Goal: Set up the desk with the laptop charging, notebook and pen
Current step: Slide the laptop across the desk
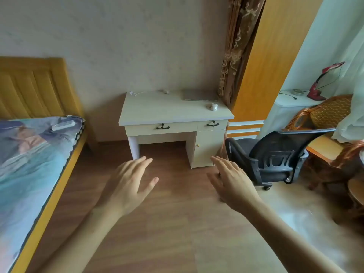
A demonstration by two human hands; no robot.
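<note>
- At nine o'clock a bed (29,158) with a blue printed cover runs along the left wall; a white power strip (63,125) lies on it near the yellow headboard (35,87).
- The left hand (129,186) is stretched out above the wooden floor (167,233) at about seven o'clock, palm down, fingers spread wide and holding nothing.
- The pale desk (167,109) stands against the wall at twelve o'clock. On it, a white charger cable (137,93) lies at the back left, a closed silver laptop (199,95) at the back right, and a small white object (213,106) near the front right corner.
- The right hand (231,182) reaches out at five o'clock, likewise spread and empty.
- A black office chair (275,156) stands at three o'clock, just right of the desk.
- A red desk lamp (323,83) sits on a ledge at two o'clock.
</note>
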